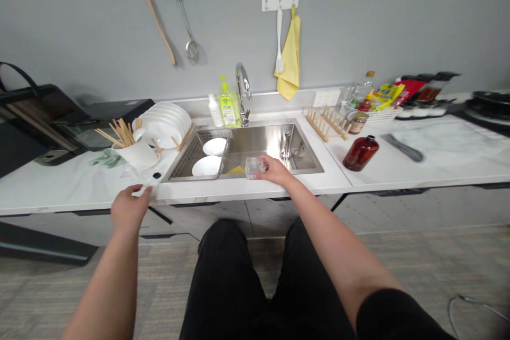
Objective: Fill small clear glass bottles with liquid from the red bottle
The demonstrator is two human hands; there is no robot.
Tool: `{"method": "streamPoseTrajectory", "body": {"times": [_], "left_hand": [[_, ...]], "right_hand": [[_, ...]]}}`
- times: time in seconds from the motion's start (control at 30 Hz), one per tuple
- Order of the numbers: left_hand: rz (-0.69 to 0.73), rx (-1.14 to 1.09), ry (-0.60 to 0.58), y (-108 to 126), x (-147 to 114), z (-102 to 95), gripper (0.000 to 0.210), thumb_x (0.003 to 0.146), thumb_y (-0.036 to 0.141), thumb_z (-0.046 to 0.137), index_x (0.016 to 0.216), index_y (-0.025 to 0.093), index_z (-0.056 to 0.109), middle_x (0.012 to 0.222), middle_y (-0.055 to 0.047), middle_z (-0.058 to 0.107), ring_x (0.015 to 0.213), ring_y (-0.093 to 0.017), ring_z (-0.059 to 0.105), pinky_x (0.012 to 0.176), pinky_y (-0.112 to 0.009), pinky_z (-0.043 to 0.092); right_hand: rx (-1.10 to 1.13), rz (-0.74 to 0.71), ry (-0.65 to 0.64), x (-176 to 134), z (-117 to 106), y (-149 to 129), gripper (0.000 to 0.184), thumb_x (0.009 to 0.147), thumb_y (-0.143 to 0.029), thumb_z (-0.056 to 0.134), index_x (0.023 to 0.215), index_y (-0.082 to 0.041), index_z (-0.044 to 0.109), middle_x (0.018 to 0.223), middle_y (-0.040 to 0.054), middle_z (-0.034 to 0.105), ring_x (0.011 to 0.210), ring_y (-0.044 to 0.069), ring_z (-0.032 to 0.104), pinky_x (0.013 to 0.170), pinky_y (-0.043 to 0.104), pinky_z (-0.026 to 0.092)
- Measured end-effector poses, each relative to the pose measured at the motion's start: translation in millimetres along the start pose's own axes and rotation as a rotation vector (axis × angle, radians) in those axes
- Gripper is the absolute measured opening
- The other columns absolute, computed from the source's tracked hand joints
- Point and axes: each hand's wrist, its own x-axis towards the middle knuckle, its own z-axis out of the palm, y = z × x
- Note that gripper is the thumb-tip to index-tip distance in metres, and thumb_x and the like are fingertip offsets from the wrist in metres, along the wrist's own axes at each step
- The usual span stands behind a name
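Over the front edge of the sink [274, 141], my right hand [273, 171] grips a small clear container [254, 168] between thumb and fingers. My left hand [130, 205] is at the counter's front edge, left of the sink. Its thumb and forefinger pinch a thin piece of clear plastic [153, 187], whose exact kind I cannot make out. A small black round piece [156, 175] lies just beyond those fingertips. Two white bowls, one nearer [206, 166] and one farther [215, 146], sit in the drain basket [187, 155] at the sink's left. Part of a yellow cloth [235, 170] shows in the basin.
A white pitcher [137, 153] with chopsticks and a rack of white plates [165, 122] stand at left. The faucet [243, 93] and soap bottles [228, 107] are behind the sink. To the right are a wooden rack [327, 123], a brown bottle [360, 154] and black tongs [404, 147].
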Motion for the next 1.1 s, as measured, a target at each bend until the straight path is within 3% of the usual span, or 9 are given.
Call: {"method": "streamPoseTrajectory", "body": {"times": [0.1, 0.17, 0.27, 0.4, 0.57, 0.7, 0.9, 1.0, 1.1], "left_hand": [[0.187, -0.106, 0.224, 18, -36, 1.1, 0.044, 0.098, 0.056, 0.069, 0.122, 0.022, 0.079, 0.102, -0.008, 0.073, 0.100, -0.032, 0.071, 0.103, -0.050, 0.058], [0.338, -0.218, 0.205, 44, -62, 7.2, 0.042, 0.099, 0.054, 0.068, 0.124, 0.022, 0.079, 0.107, -0.008, 0.073, 0.094, -0.028, 0.070, 0.097, -0.045, 0.059], [0.495, -0.415, 0.017, 100, -93, 28.7, 0.042, 0.100, 0.051, 0.069, 0.129, 0.022, 0.076, 0.118, -0.010, 0.075, 0.096, -0.026, 0.072, 0.091, -0.041, 0.061], [0.652, -0.684, -0.301, 180, -109, 78.2, 0.058, 0.090, 0.044, 0.082, 0.144, 0.025, 0.070, 0.141, -0.015, 0.073, 0.124, -0.033, 0.073, 0.102, -0.046, 0.062], [0.589, -0.950, -0.660, 241, -107, 133.7, 0.098, 0.069, 0.035, 0.102, 0.158, 0.026, 0.063, 0.156, -0.021, 0.068, 0.148, -0.042, 0.066, 0.119, -0.061, 0.056], [0.593, -0.977, -0.810, 254, -110, 147.3, 0.100, 0.069, 0.043, 0.106, 0.156, 0.023, 0.062, 0.147, -0.019, 0.076, 0.131, -0.039, 0.077, 0.114, -0.056, 0.062], [0.589, -1.061, -0.869, 252, -114, 143.9, 0.078, 0.073, 0.050, 0.105, 0.133, 0.021, 0.065, 0.131, -0.016, 0.083, 0.116, -0.034, 0.083, 0.109, -0.053, 0.065], [0.547, -1.127, -0.855, 250, -111, 143.6, 0.081, 0.068, 0.048, 0.108, 0.131, 0.022, 0.064, 0.131, -0.015, 0.083, 0.116, -0.033, 0.083, 0.108, -0.054, 0.066], [0.492, -1.182, -0.807, 248, -107, 145.1, 0.084, 0.064, 0.046, 0.110, 0.130, 0.022, 0.063, 0.133, -0.015, 0.082, 0.121, -0.034, 0.082, 0.113, -0.056, 0.064]], "right_hand": [[0.030, 0.003, -0.002, 0, 0, 0, 0.068, 0.071, -0.047, 0.104, 0.128, -0.025, 0.075, 0.118, 0.0057, 0.083, 0.104, 0.028, 0.078, 0.097, 0.042, 0.063], [0.060, 0.005, -0.008, 0, 0, -1, 0.068, 0.071, -0.047, 0.103, 0.128, -0.024, 0.075, 0.119, 0.0062, 0.083, 0.105, 0.028, 0.077, 0.098, 0.042, 0.062], [0.112, 0.012, -0.007, -1, 0, -3, 0.069, 0.070, -0.048, 0.103, 0.127, -0.023, 0.074, 0.119, 0.0065, 0.083, 0.104, 0.027, 0.077, 0.097, 0.041, 0.061], [0.132, 0.025, -0.005, -3, 0, -9, 0.069, 0.068, -0.050, 0.104, 0.125, -0.024, 0.074, 0.116, 0.0044, 0.082, 0.102, 0.026, 0.077, 0.098, 0.041, 0.062], [0.180, 0.037, 0.000, -4, -1, -14, 0.072, 0.067, -0.049, 0.105, 0.126, -0.025, 0.073, 0.119, 0.0042, 0.082, 0.107, 0.027, 0.077, 0.101, 0.042, 0.062], [0.192, 0.022, -0.025, -4, -3, -14, 0.076, 0.065, -0.053, 0.106, 0.128, -0.025, 0.073, 0.117, 0.0047, 0.080, 0.105, 0.027, 0.075, 0.101, 0.042, 0.061], [0.211, -0.012, -0.059, -2, -1, -18, 0.089, 0.066, -0.058, 0.106, 0.140, -0.025, 0.070, 0.133, 0.0096, 0.080, 0.123, 0.033, 0.075, 0.115, 0.048, 0.059], [0.159, -0.021, 0.072, -7, -2, -27, 0.093, 0.076, -0.059, 0.100, 0.155, -0.028, 0.063, 0.155, 0.0138, 0.072, 0.143, 0.036, 0.069, 0.127, 0.052, 0.051], [0.113, 0.016, 0.332, -41, -14, -34, 0.063, 0.103, -0.063, 0.074, 0.156, -0.032, 0.061, 0.162, 0.0132, 0.069, 0.152, 0.035, 0.064, 0.131, 0.056, 0.048]]}}
